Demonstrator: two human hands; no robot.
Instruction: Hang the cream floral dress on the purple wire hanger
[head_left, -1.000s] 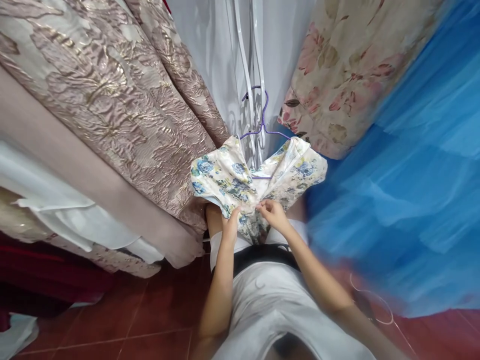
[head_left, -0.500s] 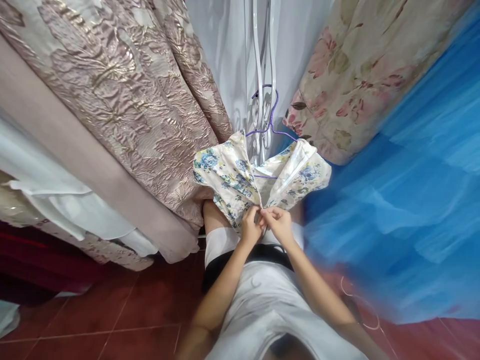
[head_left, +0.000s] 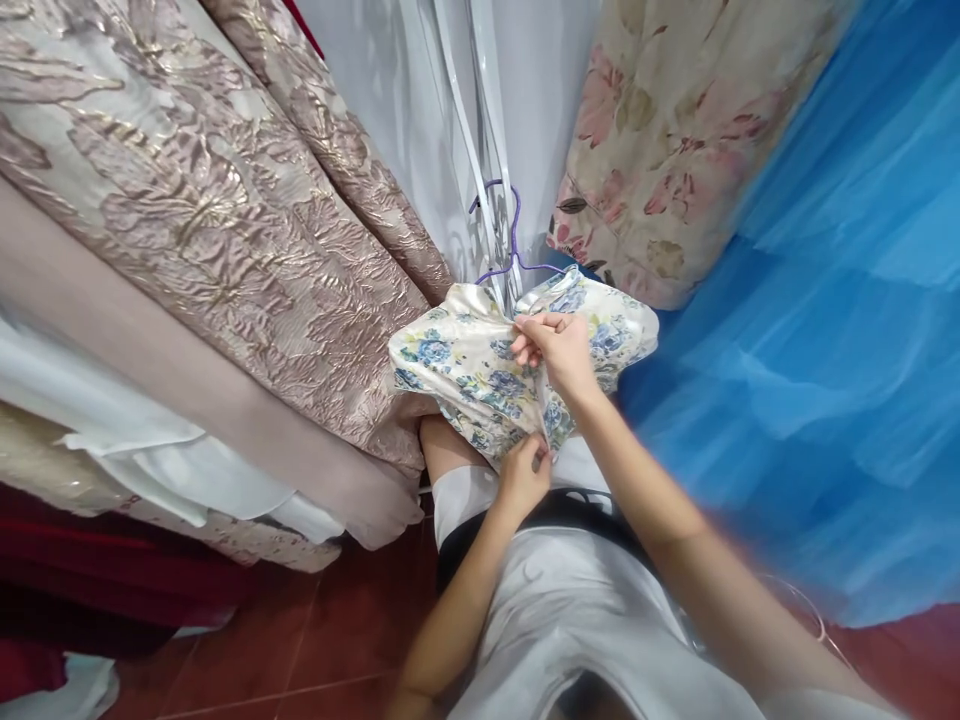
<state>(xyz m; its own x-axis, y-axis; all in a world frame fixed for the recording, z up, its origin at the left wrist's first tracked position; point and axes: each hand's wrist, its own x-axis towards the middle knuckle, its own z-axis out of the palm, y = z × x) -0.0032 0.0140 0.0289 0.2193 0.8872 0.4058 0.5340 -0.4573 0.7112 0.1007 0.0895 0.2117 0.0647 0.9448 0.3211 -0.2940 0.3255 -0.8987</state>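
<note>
Right fingers point(head_left: 534, 327) pinching the floral garment point(head_left: 454, 355) higher than before, left fingers point(head_left: 531, 448) gripping below, neckline point(head_left: 491, 320) now closed

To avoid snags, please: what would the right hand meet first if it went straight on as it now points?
The right hand would first meet the blue-flowered garment it touches; beyond that, probably the shiny pink cloth, though depth is unclear.
</note>
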